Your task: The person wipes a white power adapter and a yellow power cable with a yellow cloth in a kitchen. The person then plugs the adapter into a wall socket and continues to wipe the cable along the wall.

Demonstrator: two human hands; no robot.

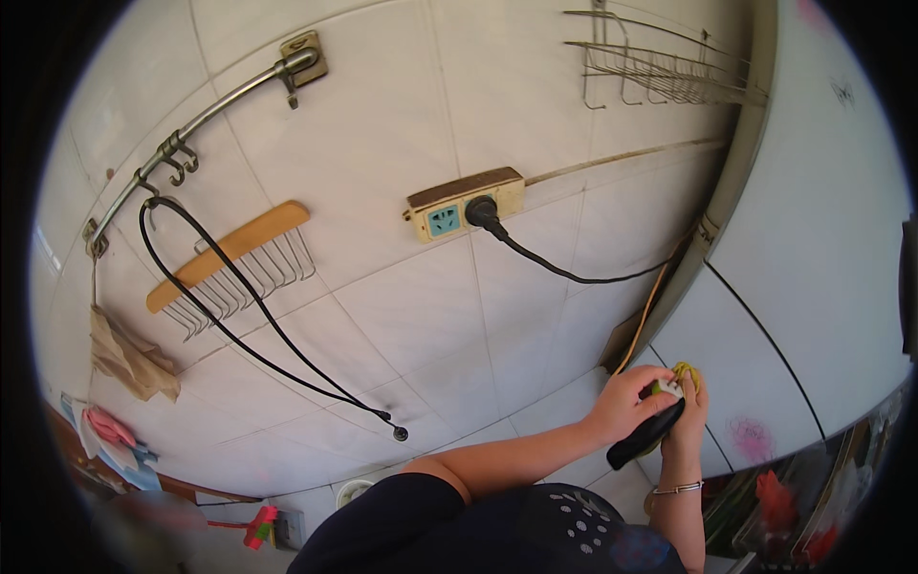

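Observation:
Both hands meet at the lower right, in front of a pale cabinet-like panel. My left hand (pixel 625 403) pinches a small white and green piece (pixel 668 388) between thumb and fingers. My right hand (pixel 690 417), with a bracelet on its wrist, grips a long black item (pixel 642 438) from its far side. A yellow, cord-like bundle (pixel 686 374) shows at the fingertips of the right hand. The black item hangs tilted down to the left, and a yellowish-green edge shows beneath it. What exactly it is, I cannot tell; the fingers cover part of it.
On the tiled wall, a socket box (pixel 465 204) holds a black plug (pixel 482 212) with its cable running right. A looped black cord (pixel 269 308) hangs from a metal rail (pixel 215 107), near a wooden hook rack (pixel 229 258). A wire shelf (pixel 660 72) is upper right; a pale panel (pixel 796 287) stands at right.

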